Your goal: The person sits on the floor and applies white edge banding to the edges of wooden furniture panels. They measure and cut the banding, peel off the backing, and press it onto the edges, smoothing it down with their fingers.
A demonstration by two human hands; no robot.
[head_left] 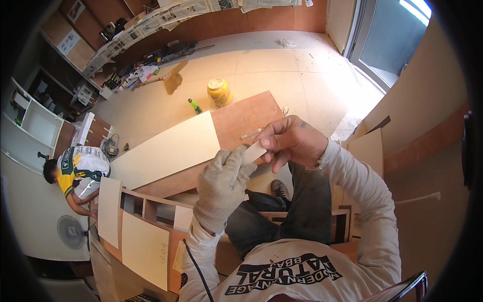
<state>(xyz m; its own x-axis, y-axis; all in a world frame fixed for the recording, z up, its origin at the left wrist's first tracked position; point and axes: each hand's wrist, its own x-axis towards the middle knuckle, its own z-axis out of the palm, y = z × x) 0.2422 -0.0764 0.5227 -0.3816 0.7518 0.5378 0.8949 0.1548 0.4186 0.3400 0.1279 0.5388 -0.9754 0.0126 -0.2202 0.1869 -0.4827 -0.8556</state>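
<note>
Between my two hands is a small, flat, off-white rectangular piece [253, 152]. My left hand [220, 185], in a pale knitted work glove, is closed on its left end. The bare fingers of my right hand [294, 143] pinch its right end, thumb on top. Beneath and beyond them lies a brown board [244, 111] with a long cream sheet [171, 149] across it. A slim light-coloured tool [251, 133] rests on the board beside my right hand; its kind is unclear.
A yellow bucket [219, 92] and a green bottle [194, 105] stand beyond the board. At left, another person [83, 168] bends near a fan [71, 231]. Cream panels [146, 249] lie over a wooden frame at lower left. A broom [173, 80] lies on the floor.
</note>
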